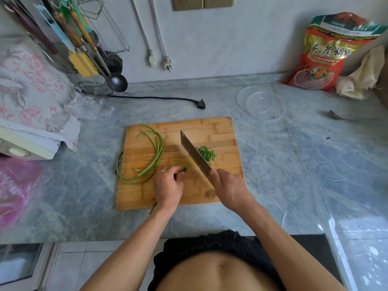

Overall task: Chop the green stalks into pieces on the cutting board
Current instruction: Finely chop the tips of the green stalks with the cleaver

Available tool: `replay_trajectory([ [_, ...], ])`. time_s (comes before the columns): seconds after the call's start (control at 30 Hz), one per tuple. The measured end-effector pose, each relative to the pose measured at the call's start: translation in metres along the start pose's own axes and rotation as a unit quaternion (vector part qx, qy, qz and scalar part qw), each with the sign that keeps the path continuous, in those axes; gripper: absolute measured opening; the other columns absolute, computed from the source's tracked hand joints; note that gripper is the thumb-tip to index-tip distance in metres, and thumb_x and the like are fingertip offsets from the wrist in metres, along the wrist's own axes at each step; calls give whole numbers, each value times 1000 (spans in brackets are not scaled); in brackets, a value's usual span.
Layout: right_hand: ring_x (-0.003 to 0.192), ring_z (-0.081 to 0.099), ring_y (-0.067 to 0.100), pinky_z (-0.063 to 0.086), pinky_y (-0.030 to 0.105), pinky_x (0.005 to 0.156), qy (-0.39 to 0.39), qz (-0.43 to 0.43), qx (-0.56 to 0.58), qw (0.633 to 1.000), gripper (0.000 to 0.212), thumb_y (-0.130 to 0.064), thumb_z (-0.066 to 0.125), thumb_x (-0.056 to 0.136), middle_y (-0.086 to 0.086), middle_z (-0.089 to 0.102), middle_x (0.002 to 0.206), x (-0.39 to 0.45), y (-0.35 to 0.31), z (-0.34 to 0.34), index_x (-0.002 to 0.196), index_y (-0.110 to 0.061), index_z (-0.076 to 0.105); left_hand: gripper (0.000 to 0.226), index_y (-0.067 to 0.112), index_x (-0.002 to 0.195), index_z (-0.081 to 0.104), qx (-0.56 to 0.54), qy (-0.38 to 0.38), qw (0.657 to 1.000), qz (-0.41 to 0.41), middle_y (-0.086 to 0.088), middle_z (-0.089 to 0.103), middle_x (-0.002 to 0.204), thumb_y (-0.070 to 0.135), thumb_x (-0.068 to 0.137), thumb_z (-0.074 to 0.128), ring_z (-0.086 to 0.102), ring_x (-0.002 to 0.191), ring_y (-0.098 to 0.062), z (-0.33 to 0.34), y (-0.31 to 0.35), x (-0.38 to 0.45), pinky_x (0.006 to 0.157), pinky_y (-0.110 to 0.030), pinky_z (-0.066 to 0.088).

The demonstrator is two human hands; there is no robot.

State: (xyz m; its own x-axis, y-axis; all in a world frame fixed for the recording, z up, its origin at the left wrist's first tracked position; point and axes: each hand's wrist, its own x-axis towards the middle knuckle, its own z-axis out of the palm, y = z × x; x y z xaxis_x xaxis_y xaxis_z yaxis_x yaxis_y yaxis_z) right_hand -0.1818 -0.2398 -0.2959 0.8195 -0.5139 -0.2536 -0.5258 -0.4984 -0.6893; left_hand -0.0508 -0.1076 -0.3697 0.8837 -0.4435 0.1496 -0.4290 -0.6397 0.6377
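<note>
Head view: grey marble desk (273, 164), wooden cutting board (210, 131) centre. Left hand (168, 185) pinches green stalks (155, 152), rest coiled at 9 o'clock. Right hand (228, 187) grips cleaver (194, 154); chopped pieces (206, 153) beside blade. Clear bowl (260, 105) at 1 o'clock.

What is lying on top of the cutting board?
On the cutting board: long green stalks, a pile of chopped pieces, and a knife in the right hand. The left hand covers most of a stalk bundle.

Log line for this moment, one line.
left hand pinches green stalk end | right hand grips steel cleaver | chopped green pieces on wooden cutting board | long stalks uncut
</note>
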Motion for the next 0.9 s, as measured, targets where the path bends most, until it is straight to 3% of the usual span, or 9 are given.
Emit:
replay_trajectory([
  [0.07, 46, 37, 10, 27, 26, 45, -9, -13, 5, 1000, 40, -32, 35, 104, -5, 42, 55, -5, -1, 0, 66, -20, 38, 8, 12, 87, 77, 1, 2, 1000, 5, -3, 73, 77, 8, 81, 76, 65, 69, -21, 0, 2, 3, 59, -31, 48],
  [0.17, 45, 38, 15, 25, 25, 41, -16, -28, -5, 999, 40, -35, 33, 104, -1, 45, 55, -13, -1, 3, 72, -14, 45, 3, 11, 84, 78, 30, 7, 999, 15, -5, 67, 72, 10, 82, 76, 59, 64, -25, 1, 5, 7, 58, -29, 38],
  [0.37, 47, 41, 15, 25, 28, 44, -23, -12, -28, 999, 39, -42, 30, 103, -2, 46, 56, -21, 3, 6, 73, -21, 42, 10, 14, 87, 78, 54, 12, 998, 18, -5, 63, 76, 9, 83, 70, 56, 70, -29, 9, 0, 5, 63, -38, 45],
  [0.7, 39, 38, 10, 23, 20, 41, -20, -19, -1, 1000, 42, -36, 35, 104, -9, 39, 50, -25, -1, -8, 64, -24, 37, 13, 14, 94, 80, 14, 0, 1000, 25, -5, 69, 84, 9, 85, 72, 62, 74, -26, 10, -4, 7, 65, -38, 50],
  [0.9, 46, 39, 16, 26, 26, 44, -39, -3, -41, 998, 42, -43, 29, 103, 0, 46, 57, -32, -3, -4, 68, -21, 39, 19, 18, 89, 80, 12, -2, 1000, 15, -7, 68, 79, 6, 81, 69, 60, 70, -28, 13, 0, 11, 63, -38, 48],
])
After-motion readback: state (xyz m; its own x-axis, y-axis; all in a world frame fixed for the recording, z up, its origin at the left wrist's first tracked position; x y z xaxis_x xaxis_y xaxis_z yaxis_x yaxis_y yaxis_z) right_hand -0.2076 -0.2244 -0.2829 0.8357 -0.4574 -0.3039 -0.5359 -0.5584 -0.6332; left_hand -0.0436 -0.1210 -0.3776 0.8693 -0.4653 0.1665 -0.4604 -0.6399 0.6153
